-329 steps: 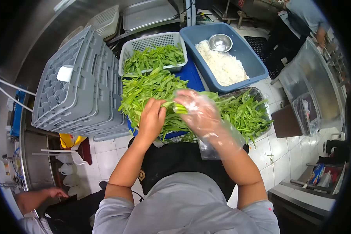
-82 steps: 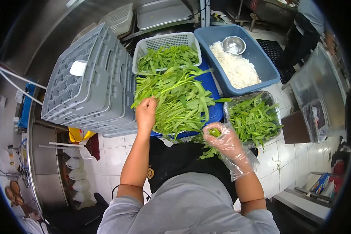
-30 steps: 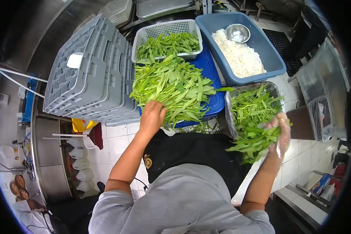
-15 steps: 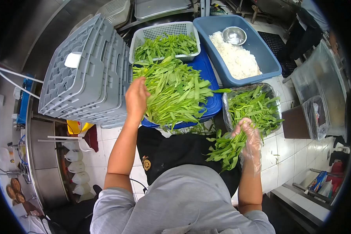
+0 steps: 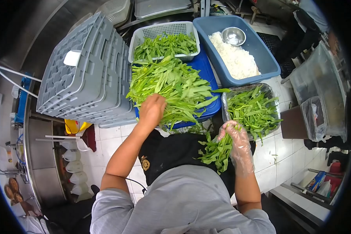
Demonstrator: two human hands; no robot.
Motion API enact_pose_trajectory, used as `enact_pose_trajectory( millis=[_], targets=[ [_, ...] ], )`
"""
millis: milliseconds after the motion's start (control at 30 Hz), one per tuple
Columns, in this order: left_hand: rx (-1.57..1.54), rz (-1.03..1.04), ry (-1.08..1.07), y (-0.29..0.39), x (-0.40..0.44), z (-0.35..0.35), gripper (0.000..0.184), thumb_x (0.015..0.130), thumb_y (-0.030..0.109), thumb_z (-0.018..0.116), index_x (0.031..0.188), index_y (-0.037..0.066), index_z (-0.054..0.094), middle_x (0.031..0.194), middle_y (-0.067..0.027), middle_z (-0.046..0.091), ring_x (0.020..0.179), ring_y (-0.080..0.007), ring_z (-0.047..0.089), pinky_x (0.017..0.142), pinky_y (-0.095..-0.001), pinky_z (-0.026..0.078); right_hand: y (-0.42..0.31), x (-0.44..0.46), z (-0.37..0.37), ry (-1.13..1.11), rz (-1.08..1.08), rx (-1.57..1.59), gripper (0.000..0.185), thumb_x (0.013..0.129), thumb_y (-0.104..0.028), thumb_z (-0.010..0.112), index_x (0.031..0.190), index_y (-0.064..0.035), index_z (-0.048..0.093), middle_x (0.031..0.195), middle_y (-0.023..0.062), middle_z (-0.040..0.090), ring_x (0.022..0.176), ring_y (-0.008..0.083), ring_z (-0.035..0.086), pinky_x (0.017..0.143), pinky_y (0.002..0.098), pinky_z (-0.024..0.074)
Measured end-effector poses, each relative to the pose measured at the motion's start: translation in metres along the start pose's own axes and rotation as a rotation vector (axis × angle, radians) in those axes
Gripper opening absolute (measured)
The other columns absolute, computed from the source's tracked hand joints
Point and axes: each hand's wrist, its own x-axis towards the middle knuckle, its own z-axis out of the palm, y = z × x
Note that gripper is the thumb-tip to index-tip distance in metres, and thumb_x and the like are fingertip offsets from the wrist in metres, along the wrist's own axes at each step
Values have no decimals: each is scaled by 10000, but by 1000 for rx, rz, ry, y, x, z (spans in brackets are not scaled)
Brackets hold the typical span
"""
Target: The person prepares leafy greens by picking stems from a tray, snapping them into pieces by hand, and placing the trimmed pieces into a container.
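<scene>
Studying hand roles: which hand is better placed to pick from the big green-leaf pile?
Likely the bare left hand, at that pile; the plastic-gloved right hand holds a green leafy bunch.

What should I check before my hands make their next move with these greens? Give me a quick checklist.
1. Right hand gloved: ok, a clear plastic glove covers it.
2. Left hand gloved: not ok if both need covering; it is bare.
3. Bunch of leafy greens held: ok, in the right hand, leaves hanging down.
4. Left hand's grip on the pile of leafy greens: cannot tell, its fingertips are unclear.
5. Room in the plastic-lined container: cannot tell, greens hide its depth.
6. Rice free of leaves: ok, none visible.
</scene>
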Motion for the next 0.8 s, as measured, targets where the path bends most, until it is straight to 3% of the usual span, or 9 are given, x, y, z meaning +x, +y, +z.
enact_pose_trajectory(
  millis=[133,233,333,400,467,567,667,800],
  targets=[
    [56,-179,269,-22,25,-12,165,862,107,637,1001,26,600,939,-169,628,861,-392,598,765,-454,484,6,-4,-4,12,23,-18,188,921,-218,622,943,-33,592,717,85,567,667,196,555,668,326,472],
    [-32,-342,455,-38,45,-41,188,911,129,599,1065,24,574,953,-191,635,869,-377,611,765,-433,483,8,-6,-3,35,45,-16,182,920,-206,619,948,-30,582,724,85,564,672,200,554,670,334,479],
    [-155,-492,469,-50,46,-48,202,928,142,579,1086,17,561,940,-203,630,848,-348,619,763,-407,481,13,-2,-3,20,59,-5,183,924,-207,611,951,-29,577,728,87,563,675,201,554,675,338,481],
    [-258,-627,200,-40,38,-32,243,937,187,580,1076,-9,545,905,-213,626,828,-346,612,752,-411,471,19,2,-2,-3,79,-32,183,924,-205,609,950,-27,577,720,82,562,672,198,552,680,334,478],
    [-261,-572,297,-61,21,2,264,944,217,569,1074,-10,538,911,-214,635,824,-340,617,748,-409,470,21,6,3,-57,89,-22,186,924,-204,611,950,-24,576,717,79,563,672,196,551,685,330,476],
    [-549,-753,206,-54,12,0,290,943,248,566,1054,-19,552,791,-141,612,687,-257,587,667,-376,473,15,5,15,-53,146,-63,150,922,-137,596,992,-5,591,730,65,583,680,162,556,698,303,466],
    [-419,-726,248,-31,11,-6,224,938,187,555,1044,-9,548,885,-211,632,817,-353,619,726,-416,470,6,12,21,-103,163,-143,169,896,-66,614,1044,14,596,757,39,592,703,121,556,700,267,464],
    [-261,-621,176,0,18,-17,177,890,90,575,1025,-21,550,905,-228,619,819,-382,609,713,-432,476,-23,18,33,-147,120,-349,178,860,-72,661,1020,-3,623,799,24,614,737,113,572,724,272,475]
  ],
)
